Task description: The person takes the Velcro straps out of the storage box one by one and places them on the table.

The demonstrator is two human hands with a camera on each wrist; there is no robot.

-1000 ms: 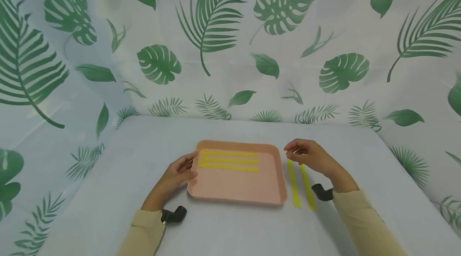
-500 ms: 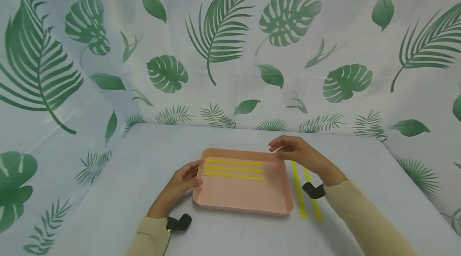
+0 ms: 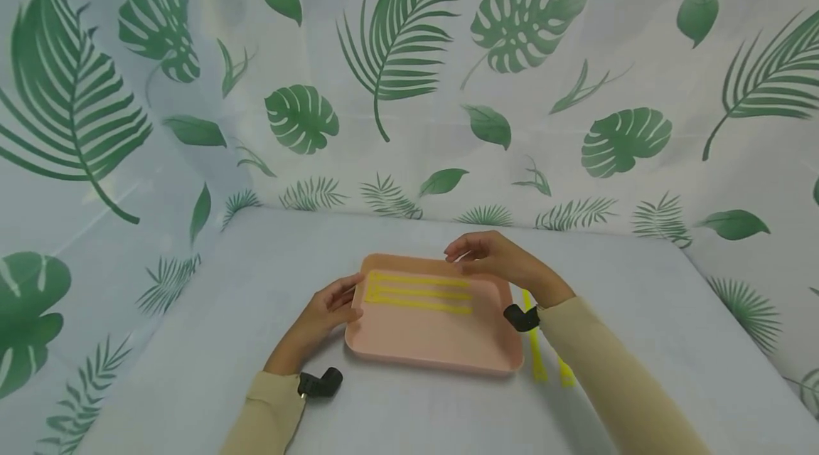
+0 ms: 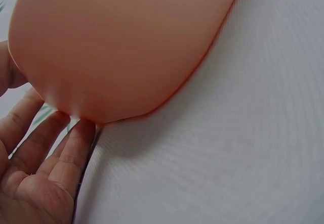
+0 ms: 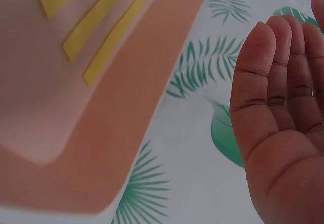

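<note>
A shallow pink tray (image 3: pixel 435 345) lies in front of me. Inside it, near the far side, three thin yellow strips (image 3: pixel 422 293) with wider left ends run side by side. My left hand (image 3: pixel 320 316) holds the tray's left end, thumb and fingers spread along the rim; in the left wrist view its fingertips meet the outer wall. Over the far right part of the tray hovers my right hand (image 3: pixel 502 259), overlapping the far rim. Its palm shows bare in the right wrist view, fingers side by side and nothing between them.
Two more yellow strips (image 3: pixel 539 366) lie on the white table just right of the tray, partly hidden by my right forearm. A white curtain with green leaves (image 3: pixel 409 50) rises behind the table and along its sides. Each wrist carries a small black camera (image 3: pixel 323 382).
My right hand has moved left, from the far ends of the strips on the table to above the tray's far rim. The left hand stays on the tray, and the view has shifted slightly.
</note>
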